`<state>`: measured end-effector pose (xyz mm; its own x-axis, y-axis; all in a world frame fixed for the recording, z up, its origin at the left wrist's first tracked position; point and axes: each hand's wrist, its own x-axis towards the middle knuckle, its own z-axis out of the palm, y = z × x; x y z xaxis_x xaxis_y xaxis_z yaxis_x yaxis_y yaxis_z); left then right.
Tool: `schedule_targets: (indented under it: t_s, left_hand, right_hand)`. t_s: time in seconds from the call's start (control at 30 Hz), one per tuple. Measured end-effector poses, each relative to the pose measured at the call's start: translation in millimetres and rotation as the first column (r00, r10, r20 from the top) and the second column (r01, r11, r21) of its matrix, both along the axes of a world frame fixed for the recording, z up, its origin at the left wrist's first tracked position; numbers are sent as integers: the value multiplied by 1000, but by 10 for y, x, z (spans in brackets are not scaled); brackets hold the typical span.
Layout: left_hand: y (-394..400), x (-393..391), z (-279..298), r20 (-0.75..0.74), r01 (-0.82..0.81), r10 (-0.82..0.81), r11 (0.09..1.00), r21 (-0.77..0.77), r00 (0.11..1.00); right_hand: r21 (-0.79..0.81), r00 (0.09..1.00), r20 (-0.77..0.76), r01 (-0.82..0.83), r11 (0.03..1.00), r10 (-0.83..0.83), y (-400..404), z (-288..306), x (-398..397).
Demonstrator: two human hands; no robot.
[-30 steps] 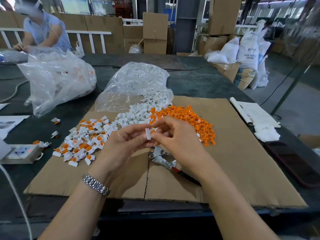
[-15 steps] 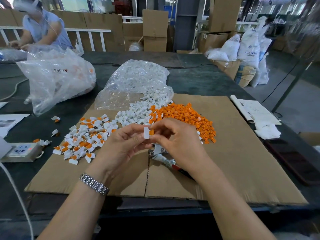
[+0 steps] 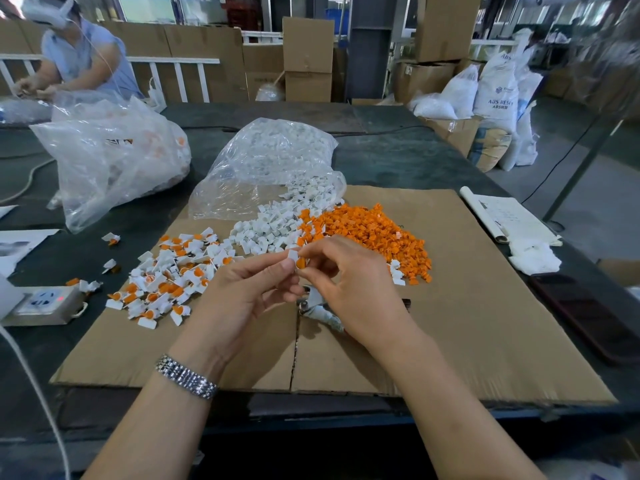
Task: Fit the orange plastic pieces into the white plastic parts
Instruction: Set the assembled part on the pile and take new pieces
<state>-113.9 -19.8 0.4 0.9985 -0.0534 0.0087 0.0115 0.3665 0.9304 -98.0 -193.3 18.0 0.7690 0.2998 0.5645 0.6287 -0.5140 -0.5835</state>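
Orange plastic met white plastic between the fingertips: the left hand (image 3: 249,292) pinched a small white part (image 3: 293,255) between thumb and forefinger, and the right hand (image 3: 349,282) pinched an orange piece (image 3: 301,262) hard against its lower side, fingers curled in close. Half a second before, the orange piece had sat beside the white part at about 3 o'clock; by this moment it had tucked in at 5 o'clock and touched it, which suggested the insertion was under way, though whether it had seated could not be told. The pair hung above the cardboard sheet (image 3: 467,306) on the worktop (image 3: 398,161), just above a metal tool (image 3: 318,308) partly hidden under the right hand. At 12 o'clock from the hands lay loose white parts (image 3: 273,226) spilling from a crinkled clear bag (image 3: 270,161); at 1 o'clock, a heap of orange pieces (image 3: 374,233), small, blocky and matt. At 9 o'clock lay the finished pieces (image 3: 169,282), white angular shells each showing an orange disc. The plastics looked rigid and smooth, the cardboard dull and creased down the middle.
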Motion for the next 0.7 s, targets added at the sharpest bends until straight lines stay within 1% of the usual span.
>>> schedule_targets:
  t_s: [0.13, 0.23, 0.4, 0.47, 0.7]
  left_hand:
    - [-2, -1, -18, 26, -6, 6, 1000, 13, 1000]
    - [-12, 4, -41, 31, -31, 30, 998, 54, 999]
    - [-48, 23, -25, -2, -23, 22, 999, -39, 1000]
    - [-53, 29, -5, -14, -20, 20, 999, -45, 1000]
    - [-5, 56, 13, -31, -72, 75, 994, 82, 997]
  right_hand:
    - [-16, 1000, 0, 16, 1000, -16, -22, 17, 31]
    - [-36, 1000, 18, 19, 999, -18, -31, 41, 40]
    - [-80, 1000, 15, 15, 997, -14, -33, 28, 33]
    - [-92, 1000, 8, 17, 996, -16, -33, 17, 36]
    - [-117, 1000, 13, 8, 993, -6, -27, 13, 31]
